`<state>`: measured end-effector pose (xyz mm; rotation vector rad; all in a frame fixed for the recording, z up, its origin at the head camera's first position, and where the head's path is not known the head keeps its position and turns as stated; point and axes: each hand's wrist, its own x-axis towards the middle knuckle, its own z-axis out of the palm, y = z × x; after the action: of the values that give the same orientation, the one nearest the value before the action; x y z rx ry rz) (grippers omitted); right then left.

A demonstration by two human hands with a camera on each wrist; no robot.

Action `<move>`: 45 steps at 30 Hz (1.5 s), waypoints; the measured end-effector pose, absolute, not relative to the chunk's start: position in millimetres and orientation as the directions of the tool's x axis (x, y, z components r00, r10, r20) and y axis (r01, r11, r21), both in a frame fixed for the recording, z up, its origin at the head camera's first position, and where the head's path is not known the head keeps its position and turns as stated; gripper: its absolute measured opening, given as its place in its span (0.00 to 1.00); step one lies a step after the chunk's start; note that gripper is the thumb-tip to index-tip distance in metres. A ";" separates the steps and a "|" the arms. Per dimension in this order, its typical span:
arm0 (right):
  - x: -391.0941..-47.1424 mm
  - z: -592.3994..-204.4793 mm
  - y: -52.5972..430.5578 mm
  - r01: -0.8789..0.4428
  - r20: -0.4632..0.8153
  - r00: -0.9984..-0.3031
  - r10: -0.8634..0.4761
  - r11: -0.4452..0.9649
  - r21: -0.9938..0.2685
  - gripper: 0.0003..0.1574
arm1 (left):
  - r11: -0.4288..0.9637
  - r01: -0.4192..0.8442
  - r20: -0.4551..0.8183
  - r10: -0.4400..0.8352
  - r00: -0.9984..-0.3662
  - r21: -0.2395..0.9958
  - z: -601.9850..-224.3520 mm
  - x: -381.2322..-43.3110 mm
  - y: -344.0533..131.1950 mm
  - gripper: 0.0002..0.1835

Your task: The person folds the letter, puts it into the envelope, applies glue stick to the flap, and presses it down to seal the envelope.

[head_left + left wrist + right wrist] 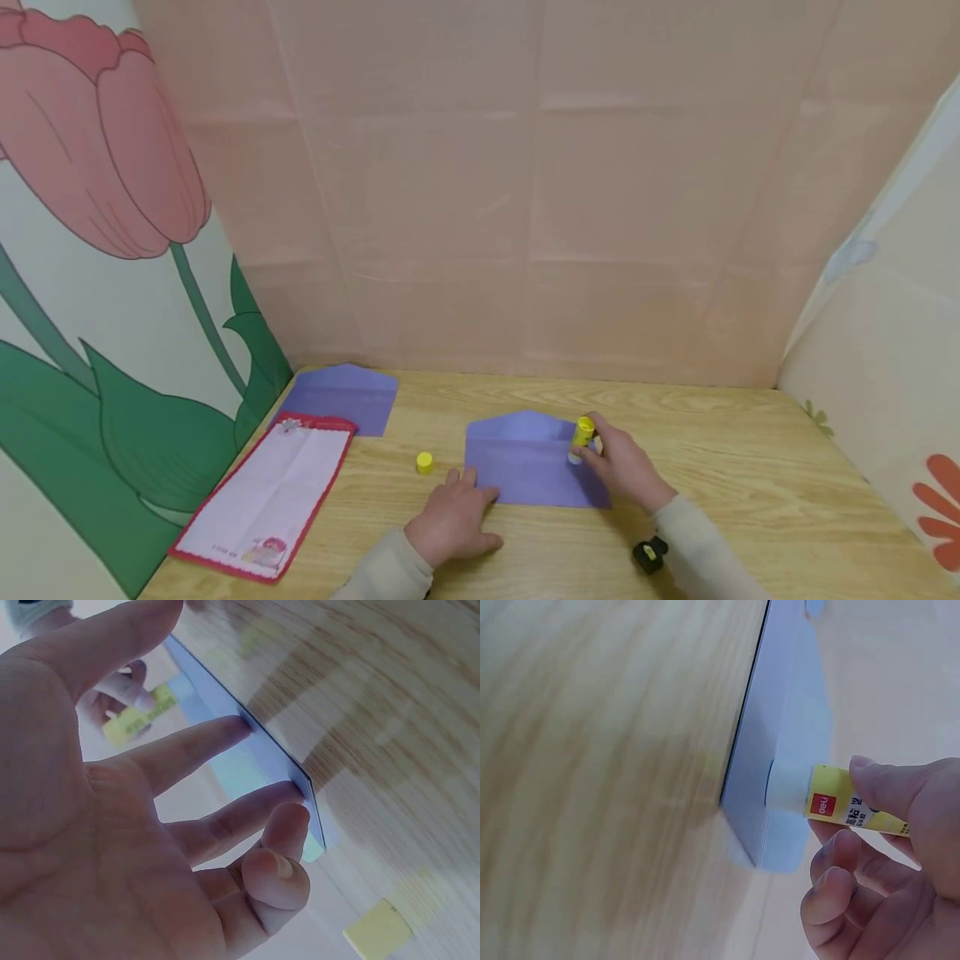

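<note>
A purple envelope [525, 471] with its flap unfolded lies in front of me on the wooden table. My right hand [626, 467] grips a yellow glue stick [583, 433] upright near the envelope's right side. In the right wrist view the white end of the glue stick [789, 786] meets the envelope's surface [761, 742]. My left hand [456, 517] rests at the envelope's lower left corner; in the left wrist view, two fingertips [241, 726] touch its edge. The yellow cap [424, 462] stands on the table to the left of the envelope.
At the left lies a white sheet with a red border [262, 500], overlapping a second purple envelope [345, 404]. The table [720, 467] meets a pinkish covered wall [525, 208] at the back. Painted side walls stand left and right.
</note>
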<state>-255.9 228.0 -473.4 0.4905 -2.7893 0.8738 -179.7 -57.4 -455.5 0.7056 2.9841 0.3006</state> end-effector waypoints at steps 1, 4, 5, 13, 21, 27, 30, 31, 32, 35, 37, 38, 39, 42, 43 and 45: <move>-256.0 -473.5 230.4 -0.355 0.261 -0.932 -0.250 0.775 -0.524 0.17 | 0.876 0.436 -0.015 0.449 -0.894 0.204 -455.6 -179.7 -57.3 0.35; -257.0 -473.5 237.6 -0.346 0.256 -0.936 -0.243 0.779 -0.524 0.17 | 0.877 0.432 -0.018 0.445 -0.895 0.209 -455.5 -179.3 -57.2 0.35; -257.5 -473.3 239.5 -0.343 0.255 -0.937 -0.241 0.782 -0.520 0.17 | 0.878 0.430 -0.018 0.444 -0.896 0.210 -455.2 -179.1 -57.2 0.35; -259.2 -473.2 250.7 -0.329 0.264 -0.939 -0.221 0.799 -0.503 0.18 | 0.878 0.427 -0.017 0.441 -0.898 0.214 -454.7 -178.0 -57.5 0.35; -255.1 -476.1 258.0 -0.234 0.283 -0.955 -0.086 0.805 -0.545 0.22 | 0.873 0.433 -0.011 0.447 -0.895 0.222 -456.0 -178.9 -58.2 0.32; -255.5 -472.4 257.7 -0.232 0.366 -0.930 -0.028 0.816 -0.529 0.20 | 0.864 0.436 -0.012 0.453 -0.891 0.253 -455.4 -182.0 -57.2 0.28; -254.9 -468.3 254.3 -0.217 0.364 -0.932 -0.009 0.816 -0.536 0.22 | 0.859 0.439 0.008 0.453 -0.892 0.263 -456.5 -183.7 -58.1 0.25; -254.2 -467.4 253.5 -0.204 0.354 -0.935 0.002 0.813 -0.545 0.24 | 0.858 0.439 0.013 0.452 -0.892 0.266 -457.0 -184.3 -58.1 0.25; -253.5 -466.7 253.0 -0.192 0.342 -0.939 0.012 0.810 -0.554 0.25 | 0.858 0.439 0.012 0.452 -0.892 0.267 -457.5 -185.1 -58.1 0.25; -251.5 -466.3 252.1 -0.160 0.302 -0.953 0.035 0.788 -0.595 0.26 | 0.860 0.432 0.002 0.449 -0.894 0.271 -457.5 -187.6 -58.6 0.26; -251.1 -467.6 251.9 -0.156 0.300 -0.953 0.045 0.775 -0.612 0.24 | 0.863 0.429 -0.001 0.445 -0.895 0.269 -457.5 -189.5 -59.7 0.26; -250.8 -468.5 251.9 -0.163 0.308 -0.950 0.045 0.772 -0.614 0.24 | 0.863 0.427 0.002 0.443 -0.896 0.271 -457.6 -190.5 -60.7 0.26; -250.6 -469.4 251.7 -0.168 0.317 -0.947 0.047 0.769 -0.617 0.23 | 0.861 0.426 0.010 0.441 -0.898 0.277 -457.5 -191.3 -61.7 0.25; -249.7 -471.7 250.8 -0.194 0.360 -0.932 0.053 0.766 -0.613 0.20 | 0.854 0.425 0.053 0.430 -0.901 0.301 -458.5 -193.5 -66.0 0.22; -249.3 -472.3 250.5 -0.200 0.369 -0.928 0.052 0.765 -0.612 0.19 | 0.851 0.420 0.067 0.422 -0.904 0.314 -458.7 -194.1 -67.6 0.21; -248.4 -472.6 249.6 -0.209 0.381 -0.923 0.054 0.761 -0.614 0.18 | 0.848 0.410 0.108 0.398 -0.911 0.335 -459.1 -195.5 -70.8 0.18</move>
<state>-248.4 249.6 -472.6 0.1180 -2.5792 0.9624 -195.5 -70.8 -459.1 0.6669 3.0531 0.5653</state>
